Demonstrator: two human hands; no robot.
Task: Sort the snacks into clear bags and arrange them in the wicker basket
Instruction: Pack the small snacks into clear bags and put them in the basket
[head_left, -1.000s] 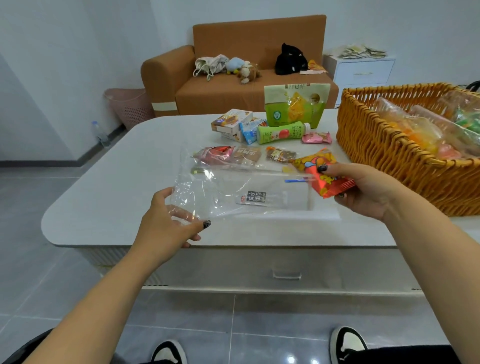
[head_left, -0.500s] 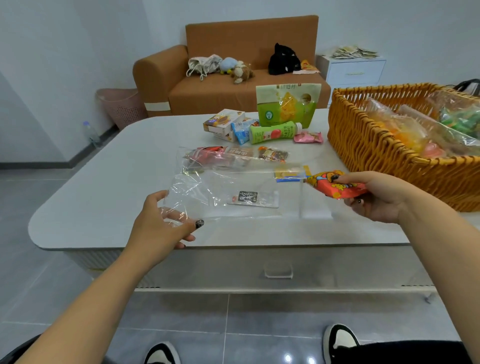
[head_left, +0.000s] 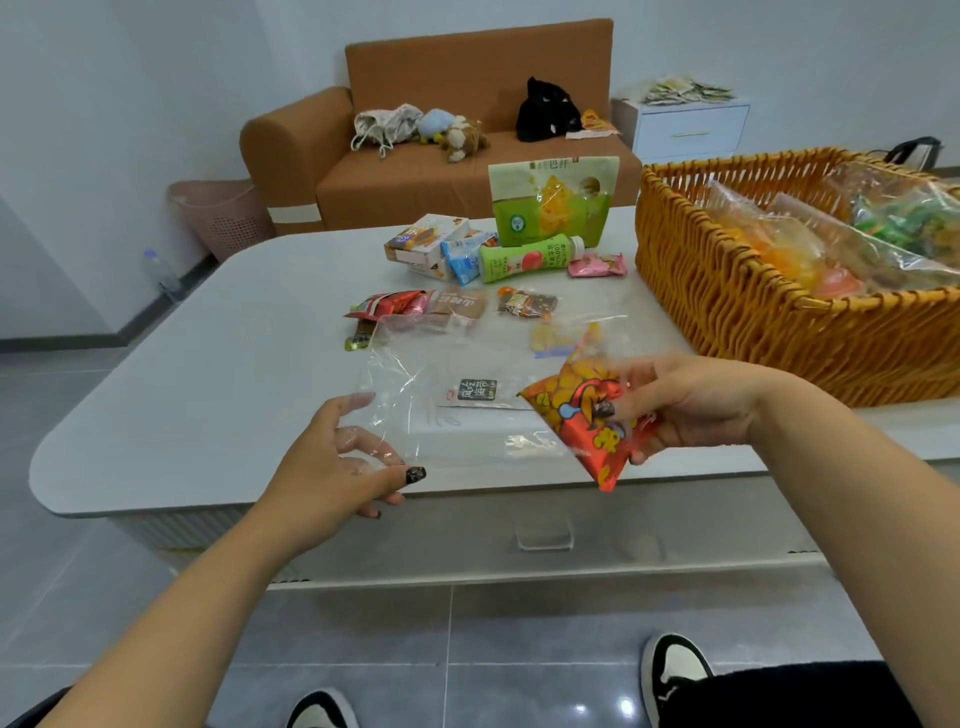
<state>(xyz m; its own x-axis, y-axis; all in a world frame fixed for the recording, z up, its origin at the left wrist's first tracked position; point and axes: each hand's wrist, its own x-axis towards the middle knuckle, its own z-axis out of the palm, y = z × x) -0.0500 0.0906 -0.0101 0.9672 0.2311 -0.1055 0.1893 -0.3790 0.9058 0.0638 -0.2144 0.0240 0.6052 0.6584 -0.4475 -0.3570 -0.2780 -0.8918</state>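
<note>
A clear zip bag (head_left: 467, 410) hangs above the white table's (head_left: 218, 374) front edge, with a small black-labelled packet (head_left: 475, 392) inside. My left hand (head_left: 343, 467) pinches the bag's left corner. My right hand (head_left: 680, 410) grips a red-orange snack packet (head_left: 587, 415) at the bag's right end, where the mouth is. On the right stands the wicker basket (head_left: 769, 322), holding several filled clear bags (head_left: 831, 244). Loose snacks (head_left: 431, 306) lie behind the bag.
Further back on the table are a green pouch (head_left: 550, 202), a green bottle (head_left: 524, 260), small boxes (head_left: 426, 244) and a pink packet (head_left: 597, 266). A brown sofa (head_left: 441, 171), a white drawer unit (head_left: 685, 127) and a pink bin (head_left: 218, 218) stand behind the table.
My right hand has brought the red-orange packet down and leftward against the bag's right end and turned it more upright. My left hand has kept its pinch on the bag's left corner.
</note>
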